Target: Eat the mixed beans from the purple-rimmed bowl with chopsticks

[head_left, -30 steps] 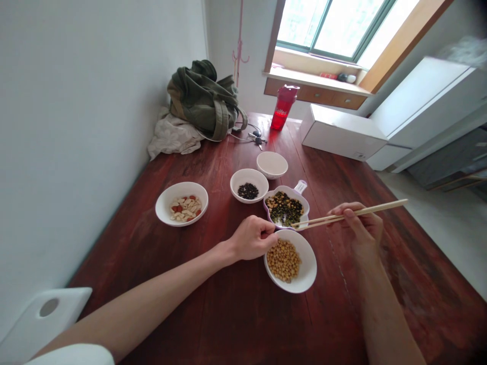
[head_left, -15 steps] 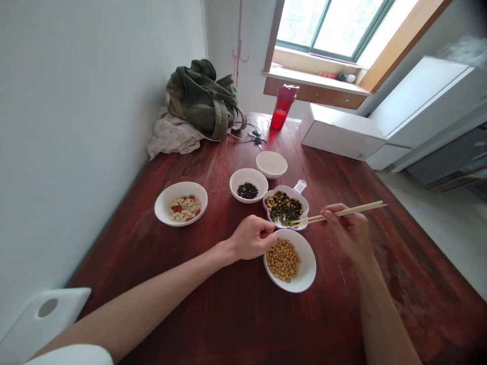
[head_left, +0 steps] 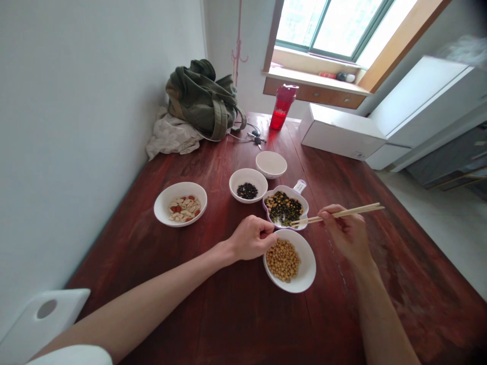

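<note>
My left hand (head_left: 254,237) is closed on the rim of a white bowl (head_left: 307,268) of yellow soybeans (head_left: 282,259), its thumb over the near-left edge. My right hand (head_left: 344,228) grips a pair of wooden chopsticks (head_left: 352,210). Their tips reach into a purple-rimmed, handled dish (head_left: 300,188) that holds mixed dark, green and tan beans (head_left: 284,207). Whether a bean is between the tips is too small to tell. Behind stand a white bowl (head_left: 238,177) with black beans (head_left: 247,191) and another white bowl (head_left: 271,163) with nothing visible inside.
At the left is a white bowl (head_left: 162,208) with pale slices and reddish nuts. A green bag (head_left: 201,101), keys (head_left: 257,139), a red shaker bottle (head_left: 282,109) and a white box (head_left: 340,134) stand at the back of the wooden table (head_left: 213,314). A wall (head_left: 76,126) borders the left side.
The view has shifted very slightly. The chopsticks and my right hand have moved a little, with the tips still in the dish. My left hand stays at the soybean bowl.
</note>
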`<state>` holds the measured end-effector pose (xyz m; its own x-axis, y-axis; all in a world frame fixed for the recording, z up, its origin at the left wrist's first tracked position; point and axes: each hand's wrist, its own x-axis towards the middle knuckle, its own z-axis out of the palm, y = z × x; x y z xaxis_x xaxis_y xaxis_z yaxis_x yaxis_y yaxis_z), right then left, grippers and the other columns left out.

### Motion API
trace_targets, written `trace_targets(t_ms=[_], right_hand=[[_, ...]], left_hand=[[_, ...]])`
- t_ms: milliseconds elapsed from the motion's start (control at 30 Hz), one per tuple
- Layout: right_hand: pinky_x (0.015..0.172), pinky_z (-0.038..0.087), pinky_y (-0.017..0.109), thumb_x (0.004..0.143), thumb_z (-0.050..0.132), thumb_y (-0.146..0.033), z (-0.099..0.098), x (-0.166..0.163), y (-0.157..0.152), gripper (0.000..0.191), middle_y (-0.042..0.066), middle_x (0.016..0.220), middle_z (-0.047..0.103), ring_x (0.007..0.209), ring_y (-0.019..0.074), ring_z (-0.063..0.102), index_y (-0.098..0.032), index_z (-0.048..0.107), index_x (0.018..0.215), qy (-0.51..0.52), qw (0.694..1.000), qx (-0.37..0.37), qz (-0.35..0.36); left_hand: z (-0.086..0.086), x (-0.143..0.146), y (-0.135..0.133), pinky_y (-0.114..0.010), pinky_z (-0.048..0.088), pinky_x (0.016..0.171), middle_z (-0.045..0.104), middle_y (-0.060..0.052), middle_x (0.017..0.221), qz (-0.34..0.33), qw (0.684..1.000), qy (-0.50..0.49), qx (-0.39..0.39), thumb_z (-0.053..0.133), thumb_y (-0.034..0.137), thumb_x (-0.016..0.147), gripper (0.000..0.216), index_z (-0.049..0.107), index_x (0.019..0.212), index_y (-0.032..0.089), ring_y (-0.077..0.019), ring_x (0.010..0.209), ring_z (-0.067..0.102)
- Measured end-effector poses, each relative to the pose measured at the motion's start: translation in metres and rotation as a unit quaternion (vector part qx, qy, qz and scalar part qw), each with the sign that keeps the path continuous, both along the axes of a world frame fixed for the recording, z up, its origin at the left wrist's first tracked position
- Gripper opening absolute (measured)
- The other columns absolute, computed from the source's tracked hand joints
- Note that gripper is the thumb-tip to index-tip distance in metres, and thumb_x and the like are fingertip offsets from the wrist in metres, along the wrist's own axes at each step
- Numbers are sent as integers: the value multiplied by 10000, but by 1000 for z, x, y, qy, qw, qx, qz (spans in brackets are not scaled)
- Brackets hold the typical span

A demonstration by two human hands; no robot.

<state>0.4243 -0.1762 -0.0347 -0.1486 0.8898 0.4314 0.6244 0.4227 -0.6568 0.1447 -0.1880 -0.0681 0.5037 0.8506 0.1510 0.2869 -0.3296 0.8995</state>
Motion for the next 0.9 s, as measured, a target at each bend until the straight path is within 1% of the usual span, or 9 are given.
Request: trace_targets(t_ms=[100, 333, 467, 567, 700, 800, 900], right_hand=[[527, 442, 258, 993, 649, -363, -2, -1, 0, 212, 22, 706, 709, 592, 159, 637, -196, 713, 880, 10, 1000, -4, 10], [491, 381, 255, 1002, 622, -343, 3, -8, -2, 242, -5, 639, 631, 507, 119, 496, -198, 689, 820, -19, 999, 22, 18], [481, 369, 259, 1016, 594, -330, 4, -17, -5, 246, -13, 627, 627, 477, 110, 454, -211, 675, 817, -25, 998, 44, 27], [491, 411, 258, 1029, 575, -347, 1, -23, -5, 248, -5, 633, 647, 493, 123, 518, -216, 675, 843, -20, 998, 47, 30], [510, 469, 252, 1039, 568, -371, -7, -26, -4, 248, 3, 646, 671, 546, 149, 622, -216, 670, 875, 25, 999, 32, 14], [545, 494, 261, 1044, 568, -381, -17, -25, -2, 247, 3, 656, 673, 566, 156, 643, -212, 667, 893, 58, 998, 33, 2], [577, 511, 275, 1043, 567, -418, -26, -23, 0, 271, 6, 672, 677, 581, 163, 648, -212, 668, 900, 68, 997, 36, -9]], left_hand=[[0, 0, 0, -251, 166, 530, 242, 63, 556, -1, 1000, -3, 4, 544, 250, 869, 415, 263, 571, 184, -64, 542, 228], [-1, 0, 0, -252, 166, 529, 245, 64, 555, 1, 1000, -1, -3, 546, 244, 860, 411, 266, 566, 186, -65, 542, 229], [-1, 0, 0, -253, 164, 531, 246, 63, 558, 2, 1000, -2, -6, 546, 247, 859, 410, 265, 567, 187, -67, 547, 227], [-1, 0, 0, -253, 163, 529, 245, 62, 560, 2, 1000, -2, -13, 547, 250, 852, 408, 259, 568, 192, -68, 550, 222], [-1, 0, 0, -253, 163, 528, 252, 61, 561, 3, 1000, 0, -12, 548, 249, 852, 401, 270, 568, 190, -69, 552, 222], [-1, 0, 0, -251, 167, 527, 244, 61, 563, 1, 1000, -1, -8, 548, 240, 850, 404, 263, 569, 188, -68, 550, 223], [0, 0, 0, -253, 166, 528, 246, 62, 559, 1, 1000, -3, -9, 548, 238, 848, 400, 270, 565, 189, -68, 548, 225]])
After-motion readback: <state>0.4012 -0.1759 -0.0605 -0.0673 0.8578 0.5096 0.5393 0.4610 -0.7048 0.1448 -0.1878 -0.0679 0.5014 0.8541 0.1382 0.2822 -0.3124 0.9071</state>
